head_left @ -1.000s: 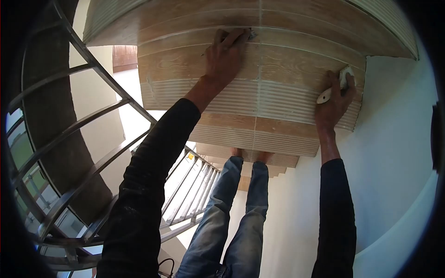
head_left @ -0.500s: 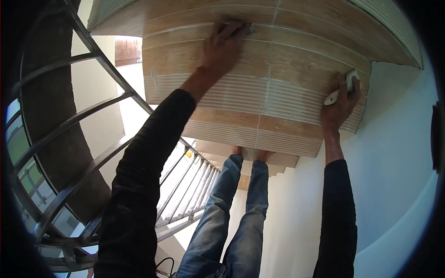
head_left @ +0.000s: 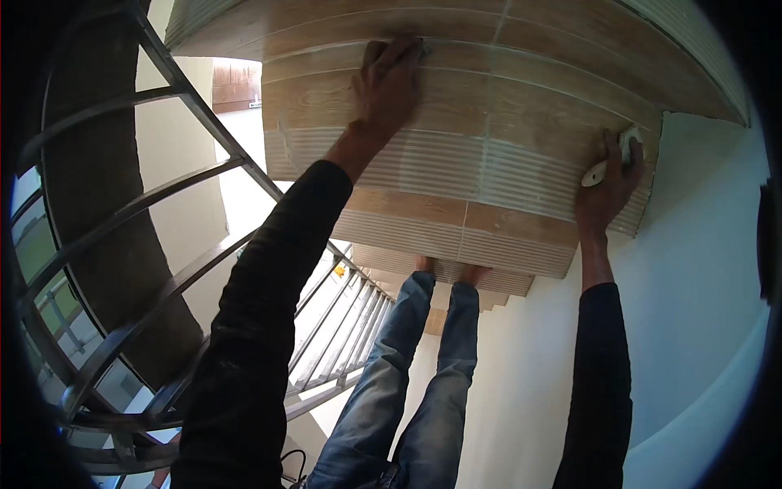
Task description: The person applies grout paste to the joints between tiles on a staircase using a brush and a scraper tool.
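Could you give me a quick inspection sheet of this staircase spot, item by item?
Surface: wood-look tiled stair steps with ribbed edges, pale joints.
Job's things: small white tool, kind unclear.
Clutter: nothing seen.
Hands: left hand pressed on a tile joint, anything under it hidden; right hand grips the small white tool at the step's edge.
Cables: dark cable loop at the bottom edge.
Surroundings: grey metal railing left, white wall right, blue-jeaned legs between the arms.

Both arms, in dark long sleeves, stretch forward and well apart. The left hand (head_left: 389, 81) presses flat, fingers extended together. The right hand (head_left: 609, 189) has fingers curled in a closed grip.
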Action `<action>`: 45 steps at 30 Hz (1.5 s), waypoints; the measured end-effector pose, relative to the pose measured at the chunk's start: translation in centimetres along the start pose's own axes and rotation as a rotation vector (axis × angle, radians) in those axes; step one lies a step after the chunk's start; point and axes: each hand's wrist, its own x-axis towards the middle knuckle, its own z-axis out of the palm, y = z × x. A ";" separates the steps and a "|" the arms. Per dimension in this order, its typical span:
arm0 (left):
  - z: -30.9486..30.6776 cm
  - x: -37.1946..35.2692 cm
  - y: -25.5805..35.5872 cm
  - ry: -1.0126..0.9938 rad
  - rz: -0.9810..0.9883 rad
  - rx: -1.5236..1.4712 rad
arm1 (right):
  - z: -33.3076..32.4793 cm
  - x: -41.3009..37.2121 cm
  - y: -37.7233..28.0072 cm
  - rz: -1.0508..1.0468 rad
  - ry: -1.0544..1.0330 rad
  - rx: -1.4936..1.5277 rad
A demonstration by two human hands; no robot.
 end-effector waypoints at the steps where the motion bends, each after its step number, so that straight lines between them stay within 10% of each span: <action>1: -0.6 -0.4 -0.1 0.003 -0.001 0.000 | 0.1 0.1 0.0 0.004 -0.011 0.008; 7: -2.2 -1.2 -4.2 -0.060 -0.029 0.071 | 0.4 0.1 -0.3 -0.012 0.020 0.009; 14: 3.3 -1.0 9.1 -0.043 0.168 -0.163 | 0.4 0.1 0.4 -0.041 0.022 0.025; 20: -4.2 -4.0 -3.6 -0.138 -0.180 0.015 | 0.2 0.1 0.0 0.035 -0.007 -0.024; 28: -0.2 -6.2 10.8 -0.273 0.232 -0.251 | 0.1 0.0 -0.1 0.025 -0.038 -0.033; 36: -5.6 -8.1 -2.2 -0.026 -0.400 -0.076 | -0.2 0.3 -0.6 0.038 -0.004 -0.026; 45: -4.4 -9.7 -2.4 0.121 -0.456 -0.017 | 0.5 0.3 0.3 -0.030 0.193 0.042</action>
